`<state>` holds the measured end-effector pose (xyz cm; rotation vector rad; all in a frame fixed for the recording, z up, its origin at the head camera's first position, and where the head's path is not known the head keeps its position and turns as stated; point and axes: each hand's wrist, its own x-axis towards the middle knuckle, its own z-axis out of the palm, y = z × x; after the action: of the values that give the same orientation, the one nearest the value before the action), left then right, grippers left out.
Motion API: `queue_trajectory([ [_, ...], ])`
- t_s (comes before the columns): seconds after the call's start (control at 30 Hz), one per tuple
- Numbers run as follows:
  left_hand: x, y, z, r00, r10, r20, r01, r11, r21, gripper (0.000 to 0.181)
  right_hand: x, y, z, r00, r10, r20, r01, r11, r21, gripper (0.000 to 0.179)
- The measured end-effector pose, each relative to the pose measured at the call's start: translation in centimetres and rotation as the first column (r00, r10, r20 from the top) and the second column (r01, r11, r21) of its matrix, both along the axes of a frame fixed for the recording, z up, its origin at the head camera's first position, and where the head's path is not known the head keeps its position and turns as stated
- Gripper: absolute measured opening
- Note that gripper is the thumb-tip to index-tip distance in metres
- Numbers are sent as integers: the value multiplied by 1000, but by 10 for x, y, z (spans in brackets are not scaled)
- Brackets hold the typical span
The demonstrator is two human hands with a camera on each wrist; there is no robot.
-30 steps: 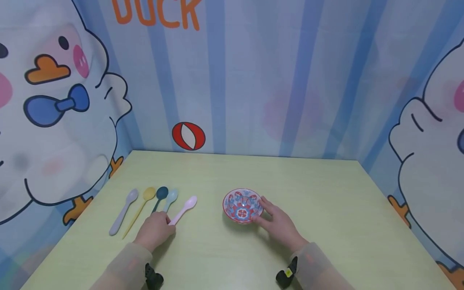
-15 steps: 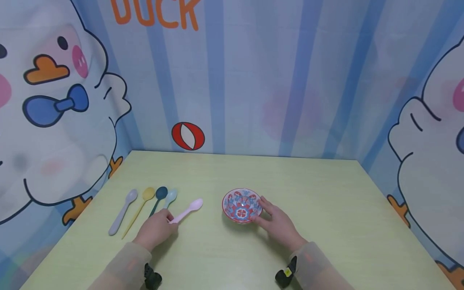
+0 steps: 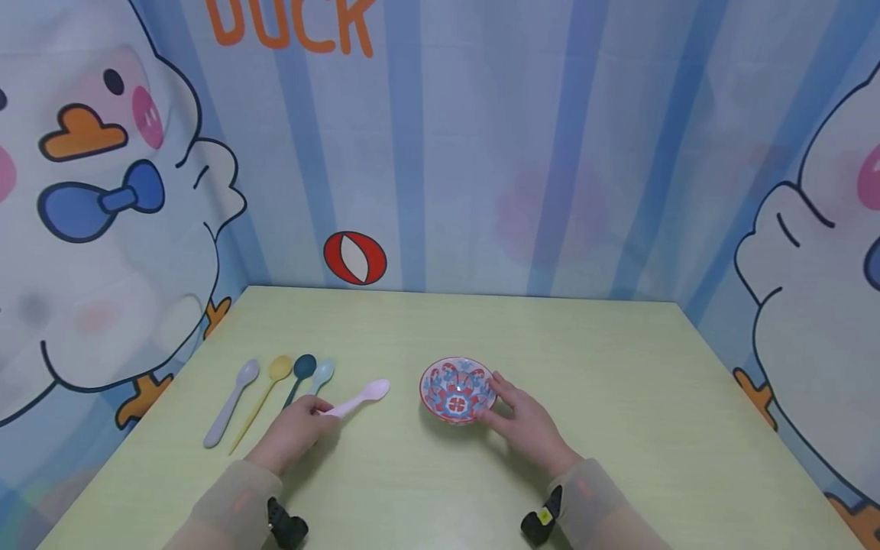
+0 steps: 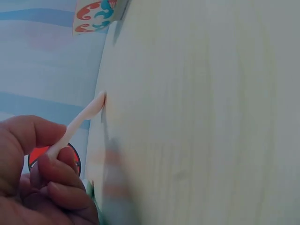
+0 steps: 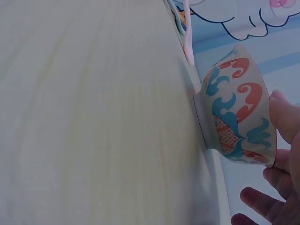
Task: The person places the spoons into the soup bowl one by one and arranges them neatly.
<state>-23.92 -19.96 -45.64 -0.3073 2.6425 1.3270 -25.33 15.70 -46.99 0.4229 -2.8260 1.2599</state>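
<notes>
My left hand (image 3: 296,431) pinches the handle end of a pink spoon (image 3: 360,397), whose bowl points toward a small red-and-blue patterned bowl (image 3: 457,388). In the left wrist view the pink spoon (image 4: 79,123) sticks out from between thumb and fingers of my left hand (image 4: 40,176), with its tip off the table. My right hand (image 3: 525,424) rests against the right side of the bowl, fingers relaxed. The right wrist view shows the bowl (image 5: 236,115) standing on the table with my fingertips (image 5: 281,108) at its rim.
Several other spoons lie side by side on the yellow-green table (image 3: 619,397) at the left: grey (image 3: 230,401), yellow (image 3: 264,397), dark teal (image 3: 299,374) and pale blue (image 3: 319,376). Cartoon duck curtains wall in the table on three sides.
My left hand has swung the pink spoon's bowl to the right, toward the patterned bowl, and raised it a little. The right hand stays against the bowl.
</notes>
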Motion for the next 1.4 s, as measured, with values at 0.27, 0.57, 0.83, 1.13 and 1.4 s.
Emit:
queue_trajectory([
  [0.27,0,7,-4,990,139,18,-138,939,315,38,-1,0,0,1000,-8,4,8,1000,11,69],
  [0.57,-1,15,-5,941,326,87,-303,701,645,32,-2,0,0,1000,-9,10,9,1000,-2,69],
  [0.83,-3,19,-3,912,379,157,-364,571,736,29,-1,-1,0,1000,-12,9,12,1000,-4,68],
  [1.13,-6,22,-2,914,361,183,-344,454,822,31,-2,-1,-1,1000,-18,13,18,1000,0,69],
  [1.4,-11,27,0,906,390,164,-334,420,844,26,-2,-1,-2,1000,-20,18,20,1000,1,69],
])
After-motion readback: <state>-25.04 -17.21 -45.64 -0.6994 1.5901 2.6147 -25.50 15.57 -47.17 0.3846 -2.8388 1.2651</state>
